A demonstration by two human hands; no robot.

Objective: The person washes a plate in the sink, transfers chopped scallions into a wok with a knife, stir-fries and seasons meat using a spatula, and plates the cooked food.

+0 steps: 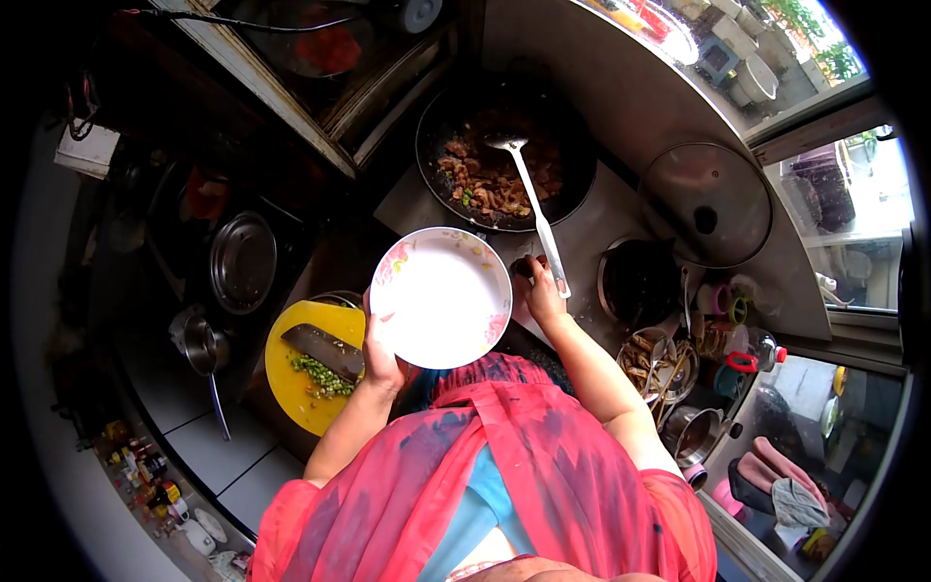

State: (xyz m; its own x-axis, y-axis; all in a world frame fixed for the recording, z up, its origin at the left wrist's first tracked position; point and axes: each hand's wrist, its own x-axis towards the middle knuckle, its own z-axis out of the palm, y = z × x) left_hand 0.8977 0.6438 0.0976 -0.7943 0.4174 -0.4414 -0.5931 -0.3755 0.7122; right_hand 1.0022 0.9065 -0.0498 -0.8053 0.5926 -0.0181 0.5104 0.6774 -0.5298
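At the far left, a long-handled metal saucepan sits just below a round metal pan. Next along, a yellow cutting board carries a cleaver, laid slantwise from the upper left part of the board toward its right edge; chopped green pieces are heaped along the lower side of the blade. The left hand is clamped on the left rim of a white floral plate, thumb over the rim; from where I stand, the fingers beneath are hidden. The plate is held in front of the torso, inner face up, between the cutting board and the wok. The wok, at the far part of the counter, contains cooked brown pieces. A metal ladle rests with its head in this food and its handle across the wok's near rim. The right hand is at the lower end of that handle, fingers curled beside a dark grip; I cannot tell which they clamp. Right of this hand are a black pan, a dish of browned food with chopsticks across it, and a glass lid against the wall.
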